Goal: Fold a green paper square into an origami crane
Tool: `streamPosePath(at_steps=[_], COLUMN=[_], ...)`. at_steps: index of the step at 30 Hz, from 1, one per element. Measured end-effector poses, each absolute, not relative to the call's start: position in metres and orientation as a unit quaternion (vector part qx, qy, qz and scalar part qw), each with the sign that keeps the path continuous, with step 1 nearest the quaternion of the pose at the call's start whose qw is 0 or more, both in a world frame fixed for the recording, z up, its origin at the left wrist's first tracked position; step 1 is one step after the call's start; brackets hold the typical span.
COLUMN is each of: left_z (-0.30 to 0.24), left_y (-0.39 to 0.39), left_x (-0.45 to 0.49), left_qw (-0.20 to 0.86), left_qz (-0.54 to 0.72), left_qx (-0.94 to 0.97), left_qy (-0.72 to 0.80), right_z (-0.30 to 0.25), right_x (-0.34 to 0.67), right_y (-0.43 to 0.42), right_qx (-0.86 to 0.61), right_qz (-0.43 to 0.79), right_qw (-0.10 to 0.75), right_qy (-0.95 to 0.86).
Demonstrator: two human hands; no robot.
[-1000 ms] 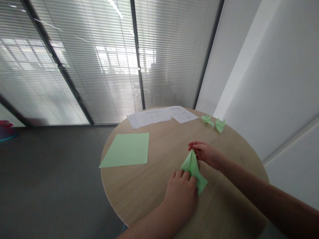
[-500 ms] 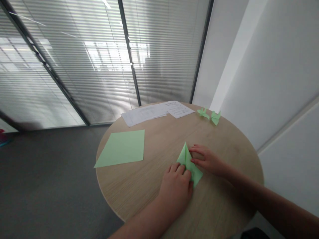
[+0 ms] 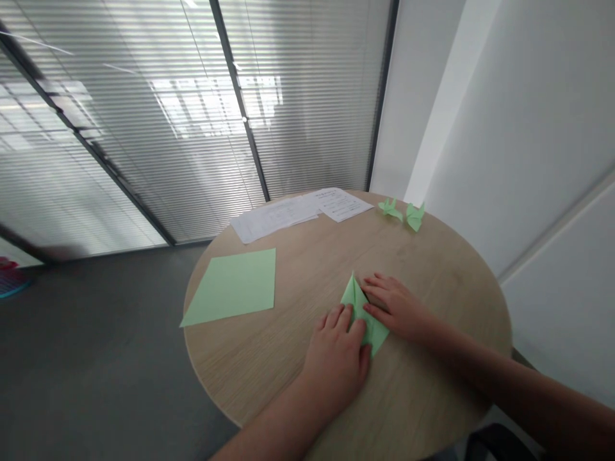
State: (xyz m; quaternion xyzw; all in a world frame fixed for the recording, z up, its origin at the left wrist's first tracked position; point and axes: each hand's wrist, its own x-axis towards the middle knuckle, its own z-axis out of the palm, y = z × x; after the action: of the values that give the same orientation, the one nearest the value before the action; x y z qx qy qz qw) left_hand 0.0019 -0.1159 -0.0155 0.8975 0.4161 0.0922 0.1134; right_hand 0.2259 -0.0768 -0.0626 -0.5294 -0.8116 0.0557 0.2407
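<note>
A green sheet of paper folded into a narrow kite shape [image 3: 372, 328] lies on the round wooden table, its point away from me and a crease down its middle. My left hand [image 3: 336, 352] rests on its lower left part, fingers laid out over the paper and hiding some of it. At the right edge, my right hand [image 3: 396, 307] touches the paper with its fingertips, fingers stretched out and slightly apart. Neither hand is wrapped around anything.
A flat green paper sheet [image 3: 235, 285] lies on the left, one corner past the table edge. White printed sheets [image 3: 283, 216] lie at the back. Two folded green paper figures [image 3: 414, 218] stand at the back right. A white wall [image 3: 542, 128] rises beyond the table's right side.
My right hand's fingers have come down flatter along the folded paper's right edge. My left hand stays on the paper. The whole view has shifted slightly.
</note>
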Motion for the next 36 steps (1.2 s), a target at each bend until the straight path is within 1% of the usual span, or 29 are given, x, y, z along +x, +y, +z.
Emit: streamPosePath(at_steps=[4, 7, 19, 24, 27, 32, 36], left_z=[-0.014, -0.013, -0.017, -0.006, -0.001, -0.004, -0.013], left_y=[-0.113, -0.111, -0.107, -0.104, -0.100, -0.106, -0.127], left_x=[-0.003, -0.006, -0.009, -0.010, -0.016, -0.029, -0.026], left_qw=[0.110, 0.112, 0.090, 0.079, 0.081, 0.114, 0.114], left_qz=[0.084, 0.077, 0.090, 0.073, 0.062, 0.074, 0.079], left_qx=[0.907, 0.914, 0.922, 0.930, 0.943, 0.956, 0.949], left_qy=[0.399, 0.383, 0.366, 0.351, 0.318, 0.259, 0.282], right_z=[-0.059, -0.053, -0.035, -0.030, -0.029, -0.025, -0.022], right_x=[0.227, 0.227, 0.217, 0.212, 0.210, 0.205, 0.196], right_y=[-0.083, -0.084, -0.095, -0.099, -0.106, -0.128, -0.145], right_qx=[-0.535, -0.525, -0.504, -0.487, -0.474, -0.462, -0.478], right_qz=[0.083, 0.087, 0.037, 0.025, 0.014, 0.037, 0.042], right_qw=[0.283, 0.294, 0.239, 0.197, 0.169, 0.181, 0.194], right_qy=[-0.792, -0.794, -0.829, -0.850, -0.864, -0.867, -0.856])
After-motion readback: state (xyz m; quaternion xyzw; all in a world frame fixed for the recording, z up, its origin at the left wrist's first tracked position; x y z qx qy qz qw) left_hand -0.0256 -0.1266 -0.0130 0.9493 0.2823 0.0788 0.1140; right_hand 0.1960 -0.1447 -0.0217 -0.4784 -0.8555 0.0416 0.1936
